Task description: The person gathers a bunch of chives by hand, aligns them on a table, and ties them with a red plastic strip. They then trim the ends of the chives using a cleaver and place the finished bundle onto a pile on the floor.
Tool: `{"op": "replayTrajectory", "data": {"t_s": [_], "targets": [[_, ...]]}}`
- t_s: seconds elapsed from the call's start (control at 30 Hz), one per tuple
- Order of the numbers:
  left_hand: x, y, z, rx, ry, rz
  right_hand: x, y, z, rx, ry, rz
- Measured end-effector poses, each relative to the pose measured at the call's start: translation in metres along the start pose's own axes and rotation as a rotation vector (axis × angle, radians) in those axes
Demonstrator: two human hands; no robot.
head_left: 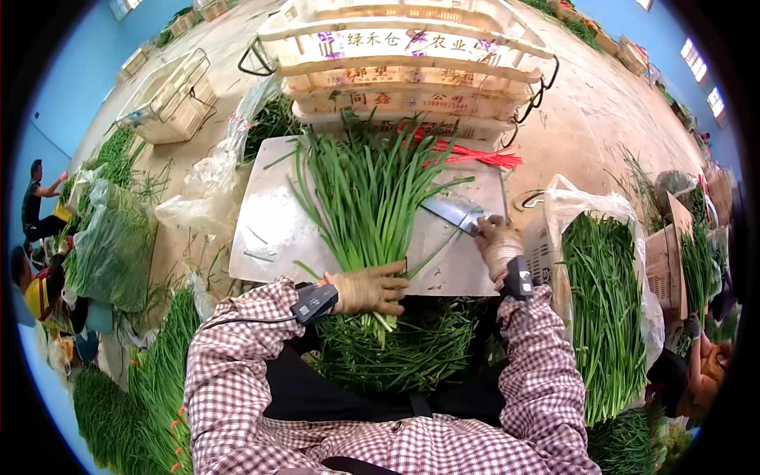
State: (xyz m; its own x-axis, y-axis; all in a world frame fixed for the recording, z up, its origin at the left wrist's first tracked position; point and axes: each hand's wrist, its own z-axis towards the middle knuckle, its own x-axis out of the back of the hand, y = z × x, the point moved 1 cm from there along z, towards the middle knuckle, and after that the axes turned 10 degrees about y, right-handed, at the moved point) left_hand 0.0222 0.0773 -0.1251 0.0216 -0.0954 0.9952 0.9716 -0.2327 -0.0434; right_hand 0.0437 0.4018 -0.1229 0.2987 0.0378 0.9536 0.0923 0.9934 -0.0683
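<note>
A loose bunch of garlic chives (360,194) lies on the metal worktop (273,210), leaf tips pointing away and stem ends over the near edge. My left hand (368,290), in a tan glove, rests across the lower stems with its fingers stretched out. To the right, my gloved right hand (499,245) is closed around the handle of a knife (455,210). Its wide blade lies low over the worktop, pointing left toward the leaves. Red ties (479,157) lie at the back right of the worktop. Below the near edge is a heap of cut greens (396,348).
Stacked white crates (412,75) stand behind the worktop. On the right is a plastic-lined crate (560,194) holding chives (606,309). Plastic bags (210,194) and bundled greens (158,380) are on the left. Other people (43,202) sit at the far left and right.
</note>
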Motion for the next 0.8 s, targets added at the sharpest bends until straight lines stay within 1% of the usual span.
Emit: {"op": "replayTrajectory", "data": {"t_s": [0.03,0.07,0.1,0.13,0.17,0.2,0.23,0.27,0.3,0.33,0.37,0.4,0.43,0.47,0.53,0.57,0.6,0.67,0.7,0.73,0.77,0.8], "targets": [[-0.002,0.005,-0.008,0.014,0.078,0.129,0.004,-0.002,-0.004,-0.112,-0.032,0.168],[0.017,0.013,-0.011,0.12,0.068,0.047,0.015,-0.008,-0.005,-0.221,-0.063,0.335],[0.035,0.021,-0.013,0.227,0.067,-0.034,0.026,-0.014,-0.005,-0.339,-0.312,0.386],[0.067,0.029,-0.016,0.409,0.074,-0.113,0.027,-0.02,-0.011,-0.37,-0.369,0.351],[0.095,0.035,-0.021,0.586,0.08,-0.19,0.017,-0.017,-0.02,-0.373,-0.461,0.47],[0.109,0.037,-0.031,0.761,0.087,-0.267,0.008,-0.015,-0.025,-0.377,-0.552,0.588],[0.104,0.036,-0.053,1.01,0.283,-0.421,0.014,-0.031,-0.027,-0.68,-0.663,0.844],[0.09,0.032,-0.076,1.252,0.49,-0.575,0.014,-0.041,-0.024,-0.712,-0.654,0.945],[0.071,0.022,-0.09,1.704,0.537,-0.699,0.013,-0.05,-0.018,-0.737,-0.645,1.043],[0.043,0.005,-0.113,1.914,0.669,-0.875,0.012,-0.06,-0.008,-0.759,-0.635,1.14],[0.035,-0.005,-0.118,2.042,0.823,-1.134,0.007,-0.075,0.003,-0.758,-0.616,1.154],[0.005,-0.017,-0.13,1.973,0.892,-1.328,-0.002,-0.093,0.015,-0.773,-0.548,1.168],[-0.025,-0.029,-0.142,1.905,0.948,-1.523,-0.024,-0.099,0.034,-0.593,-0.569,0.993],[-0.025,-0.044,-0.121,1.933,1.149,-1.766,-0.04,-0.106,0.05,-0.42,-0.582,0.816],[-0.014,-0.066,-0.084,1.929,1.001,-1.757,-0.029,-0.146,0.065,-0.407,-0.586,0.866],[-0.017,-0.078,-0.068,1.954,0.892,-1.613,-0.053,-0.157,0.071,-0.423,-0.661,1.046],[-0.024,-0.088,-0.058,1.972,0.789,-1.468,-0.066,-0.172,0.074,-0.303,-0.665,1.161],[-0.067,-0.097,-0.058,1.813,0.988,-1.832,-0.08,-0.191,0.065,-0.586,-0.826,1.543],[-0.08,-0.094,-0.055,1.708,1.084,-2.007,-0.077,-0.192,0.053,-0.657,-0.875,1.683],[-0.055,-0.072,-0.045,1.813,1.21,-1.855,-0.07,-0.191,0.036,-0.728,-0.922,1.826],[-0.024,-0.045,-0.039,1.767,1.311,-1.867,-0.057,-0.191,0.019,-0.805,-0.967,1.972],[-0.003,-0.016,-0.032,1.724,1.403,-1.884,-0.003,-0.199,-0.003,-0.668,-0.937,1.945]]}}
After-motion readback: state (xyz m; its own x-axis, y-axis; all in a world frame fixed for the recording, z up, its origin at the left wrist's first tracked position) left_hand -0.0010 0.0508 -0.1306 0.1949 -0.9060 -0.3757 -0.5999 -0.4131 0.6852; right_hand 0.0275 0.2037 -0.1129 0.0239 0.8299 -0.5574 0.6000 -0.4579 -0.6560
